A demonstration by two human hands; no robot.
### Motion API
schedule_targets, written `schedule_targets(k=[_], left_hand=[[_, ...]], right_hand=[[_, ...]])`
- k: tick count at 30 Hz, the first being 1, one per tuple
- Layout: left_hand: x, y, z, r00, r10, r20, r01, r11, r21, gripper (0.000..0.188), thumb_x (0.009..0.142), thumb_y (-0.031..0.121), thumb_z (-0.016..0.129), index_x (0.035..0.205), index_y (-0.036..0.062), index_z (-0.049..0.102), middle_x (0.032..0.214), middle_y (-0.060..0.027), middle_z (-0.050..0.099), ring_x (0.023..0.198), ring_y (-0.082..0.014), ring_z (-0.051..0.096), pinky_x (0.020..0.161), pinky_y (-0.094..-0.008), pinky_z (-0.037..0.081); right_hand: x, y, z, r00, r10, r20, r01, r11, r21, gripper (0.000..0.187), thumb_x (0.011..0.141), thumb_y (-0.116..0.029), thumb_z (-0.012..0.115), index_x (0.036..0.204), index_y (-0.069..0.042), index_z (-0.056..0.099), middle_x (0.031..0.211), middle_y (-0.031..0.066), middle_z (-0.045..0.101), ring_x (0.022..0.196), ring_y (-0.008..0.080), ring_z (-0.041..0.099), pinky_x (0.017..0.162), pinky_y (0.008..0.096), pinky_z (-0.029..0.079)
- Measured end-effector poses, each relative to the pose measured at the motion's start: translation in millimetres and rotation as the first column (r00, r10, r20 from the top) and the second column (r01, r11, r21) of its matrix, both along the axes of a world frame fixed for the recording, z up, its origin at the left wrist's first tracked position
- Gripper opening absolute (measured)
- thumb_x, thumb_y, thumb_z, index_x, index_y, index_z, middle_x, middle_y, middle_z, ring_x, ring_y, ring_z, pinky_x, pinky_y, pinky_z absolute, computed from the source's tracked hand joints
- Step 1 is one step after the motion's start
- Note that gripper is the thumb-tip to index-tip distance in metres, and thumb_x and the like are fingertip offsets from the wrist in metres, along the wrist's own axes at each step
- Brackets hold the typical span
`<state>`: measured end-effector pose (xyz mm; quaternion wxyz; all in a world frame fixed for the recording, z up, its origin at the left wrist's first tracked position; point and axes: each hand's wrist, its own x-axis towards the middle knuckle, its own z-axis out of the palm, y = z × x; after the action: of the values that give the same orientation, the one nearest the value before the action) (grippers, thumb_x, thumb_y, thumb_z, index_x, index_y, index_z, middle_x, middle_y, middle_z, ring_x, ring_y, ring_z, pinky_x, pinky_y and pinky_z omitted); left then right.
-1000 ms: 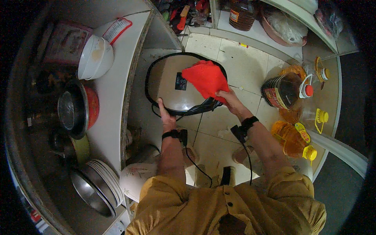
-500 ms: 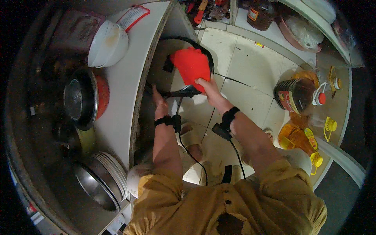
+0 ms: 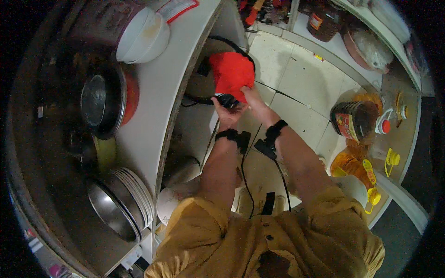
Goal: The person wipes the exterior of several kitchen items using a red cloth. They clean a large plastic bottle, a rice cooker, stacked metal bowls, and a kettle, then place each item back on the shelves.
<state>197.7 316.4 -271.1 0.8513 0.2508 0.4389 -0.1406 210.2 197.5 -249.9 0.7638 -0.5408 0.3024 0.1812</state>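
A bright red cloth [image 3: 234, 72] lies against a large round, flat object [image 3: 198, 85] with a black rim and a dull brownish face; its kind is unclear. My right hand [image 3: 254, 99] grips the cloth's near right corner, close to the rim. Just left of it is my left hand [image 3: 227, 115], thumb and fingers spread, by a glossy black part [image 3: 227, 100] at the near edge of the round object. Whether the left fingertips touch that part is hard to see. Black straps with small dark boxes and cables circle both wrists.
A white counter [image 3: 178, 60] on the left holds white bowls [image 3: 144, 39], a dark pan [image 3: 99, 109], stacked plates [image 3: 136, 197] and a steel bowl [image 3: 109, 211]. Pale floor tiles [image 3: 306, 116] lie beyond my hands. Right are a dark oil jug [image 3: 350, 119] and a golden oil bottle [image 3: 350, 164].
My left hand has moved right, from the round object's left side to beside my right hand, with fingers spread. The right hand keeps the cloth. The whole view has shifted slightly.
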Motion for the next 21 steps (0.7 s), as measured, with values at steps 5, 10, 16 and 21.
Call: schedule_targets(k=[5,10,16,21], left_hand=[[-3,5,-19,0.981,0.186,0.060,-0.175,0.973,-0.149,0.087,0.079,0.074,0.058,0.136,0.0093,0.045,0.134,-0.0199,0.048,0.122,-0.0447,0.048,0.101,-0.0676,0.037],[9,11,-20,0.941,0.335,-0.049,-0.333,0.890,-0.311,0.083,0.078,0.065,0.068,0.127,0.0022,0.045,0.123,-0.0189,0.054,0.110,-0.0382,0.056,0.094,-0.0627,0.046],[18,22,-18,0.936,0.347,-0.055,-0.351,0.914,-0.203,0.062,0.082,0.060,0.067,0.114,0.0069,0.059,0.111,-0.0102,0.061,0.101,-0.0293,0.059,0.082,-0.0527,0.054],[19,21,-19,0.935,0.356,-0.010,-0.352,0.920,-0.174,0.067,0.079,0.055,0.072,0.119,0.0046,0.054,0.112,-0.0138,0.058,0.103,-0.0326,0.058,0.088,-0.0571,0.052]], right_hand=[[-8,-13,19,0.954,-0.137,0.266,0.168,0.981,-0.095,0.040,0.092,-0.020,0.052,0.127,0.000,0.053,0.115,0.0120,0.063,0.097,0.0228,0.063,0.081,0.0357,0.052],[-9,-41,48,0.948,-0.193,0.254,0.189,0.981,0.039,0.040,0.092,-0.019,0.054,0.125,0.003,0.054,0.113,0.0102,0.064,0.098,0.0206,0.063,0.085,0.0347,0.050],[-12,-63,61,0.940,-0.238,0.246,0.197,0.964,0.177,0.044,0.091,-0.019,0.054,0.125,0.008,0.048,0.117,0.0142,0.061,0.101,0.0245,0.065,0.083,0.0383,0.060],[-15,-70,63,0.947,-0.244,0.210,0.210,0.962,0.174,0.043,0.092,-0.018,0.053,0.125,0.008,0.048,0.119,0.0151,0.059,0.104,0.0248,0.063,0.083,0.0387,0.060]])
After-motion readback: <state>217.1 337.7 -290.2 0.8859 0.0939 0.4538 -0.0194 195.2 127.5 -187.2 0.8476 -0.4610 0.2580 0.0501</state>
